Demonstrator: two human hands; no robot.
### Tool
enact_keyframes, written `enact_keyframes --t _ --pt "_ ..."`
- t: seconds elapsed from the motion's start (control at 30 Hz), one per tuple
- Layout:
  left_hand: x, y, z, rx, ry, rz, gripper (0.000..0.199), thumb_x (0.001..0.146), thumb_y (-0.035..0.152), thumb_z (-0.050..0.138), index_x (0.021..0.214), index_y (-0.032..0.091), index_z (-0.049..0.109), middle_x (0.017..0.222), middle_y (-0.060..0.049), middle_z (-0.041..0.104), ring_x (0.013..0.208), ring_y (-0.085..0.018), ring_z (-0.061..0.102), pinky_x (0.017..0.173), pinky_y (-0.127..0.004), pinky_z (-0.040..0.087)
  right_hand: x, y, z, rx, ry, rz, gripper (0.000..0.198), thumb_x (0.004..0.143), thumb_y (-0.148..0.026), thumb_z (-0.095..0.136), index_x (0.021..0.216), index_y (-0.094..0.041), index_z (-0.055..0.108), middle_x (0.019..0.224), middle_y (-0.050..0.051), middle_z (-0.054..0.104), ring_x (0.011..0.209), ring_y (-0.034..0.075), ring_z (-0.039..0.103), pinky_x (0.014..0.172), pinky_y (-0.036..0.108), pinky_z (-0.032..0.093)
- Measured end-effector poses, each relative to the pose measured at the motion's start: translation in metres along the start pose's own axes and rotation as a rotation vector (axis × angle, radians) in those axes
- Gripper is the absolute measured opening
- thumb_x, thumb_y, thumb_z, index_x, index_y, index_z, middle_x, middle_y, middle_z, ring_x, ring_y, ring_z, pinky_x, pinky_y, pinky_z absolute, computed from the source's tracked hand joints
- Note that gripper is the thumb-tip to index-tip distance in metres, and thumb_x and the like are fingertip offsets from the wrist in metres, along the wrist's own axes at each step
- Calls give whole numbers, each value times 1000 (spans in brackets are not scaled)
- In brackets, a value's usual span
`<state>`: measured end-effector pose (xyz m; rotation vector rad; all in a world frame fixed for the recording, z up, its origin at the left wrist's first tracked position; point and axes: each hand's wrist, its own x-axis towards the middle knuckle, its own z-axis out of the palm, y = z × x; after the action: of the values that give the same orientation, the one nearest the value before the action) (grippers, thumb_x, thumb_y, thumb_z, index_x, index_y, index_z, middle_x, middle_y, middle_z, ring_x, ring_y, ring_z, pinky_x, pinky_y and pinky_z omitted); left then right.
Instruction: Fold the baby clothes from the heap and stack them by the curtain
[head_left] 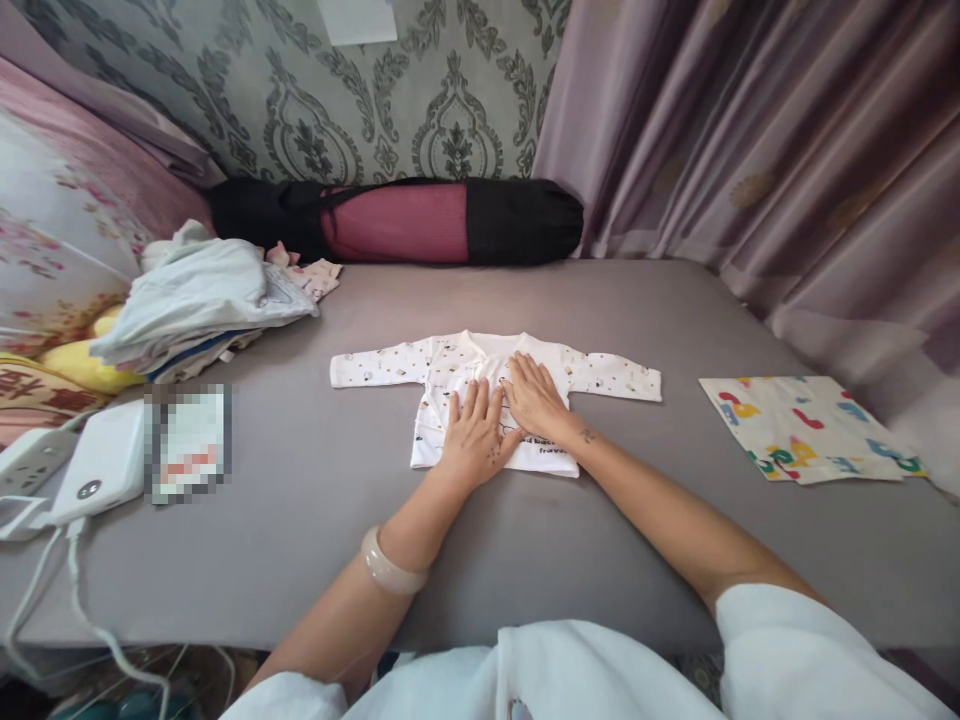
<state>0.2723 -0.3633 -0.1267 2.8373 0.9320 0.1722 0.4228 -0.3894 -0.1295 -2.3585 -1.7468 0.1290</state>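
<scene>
A small white baby shirt (450,370) with a scattered print lies spread on the grey surface, its two long sleeves stretched out to the sides. Dark lettering shows near its lower right hem. My left hand (478,435) rests flat on the middle of the shirt, fingers spread and pointing away from me. Just to its right and a little farther up, my right hand (534,400) lies flat on the shirt's chest, its fingers extended toward the neckline. Both palms cover part of the print.
To the left are a pile of folded clothes (202,290), a white power bank (105,460) with cables, a power strip (34,460) and a blurred-out card (191,445). A folded patterned cloth (814,430) lies right. A black-and-maroon rolled bag (397,222) lines the back.
</scene>
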Motion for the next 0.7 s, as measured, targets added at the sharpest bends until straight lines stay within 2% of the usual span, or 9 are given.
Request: enact_keyframes --t 0.13,0.33,0.43,0.5,0.6,0.7 --pt "-1 3 -1 9 -51 -28 83 92 66 35 153 10 26 160 -19 19 148 -36 13 117 -61 15 10 9 4 -23 -72 55 68 99 -43 20 152 0 23 161 16 15 149 26 9 120 43 8" --pt "-2 3 2 31 -39 -27 83 92 69 31 152 12 28 160 -17 18 148 -36 12 116 -62 15 47 21 2 -43 -43 137 68 100 -44 18 152 0 22 160 17 17 148 27 12 120 45 9" --pt "-3 2 2 21 -22 -24 82 91 69 31 152 14 29 160 -17 19 148 -36 13 116 -62 15 58 27 3 -43 11 146 64 101 -41 20 150 -2 27 159 18 23 147 28 17 119 47 11" --pt "-3 2 0 7 2 -17 82 91 69 33 150 14 32 160 -18 21 148 -36 15 116 -62 17 63 33 2 -18 62 139 57 101 -37 22 147 -6 36 155 17 33 143 28 26 116 46 19" --pt "-2 0 -3 -26 47 -14 76 91 68 34 147 16 38 157 -17 30 146 -35 23 115 -62 21 72 45 -4 43 124 208 47 101 -27 23 136 -12 50 138 15 53 128 26 45 107 40 32" --pt "0 -2 -3 -26 81 -37 69 94 63 31 145 17 40 156 -15 33 146 -33 24 116 -60 19 80 57 -12 75 119 293 36 98 -26 35 121 -18 61 123 14 59 117 29 50 99 42 38"
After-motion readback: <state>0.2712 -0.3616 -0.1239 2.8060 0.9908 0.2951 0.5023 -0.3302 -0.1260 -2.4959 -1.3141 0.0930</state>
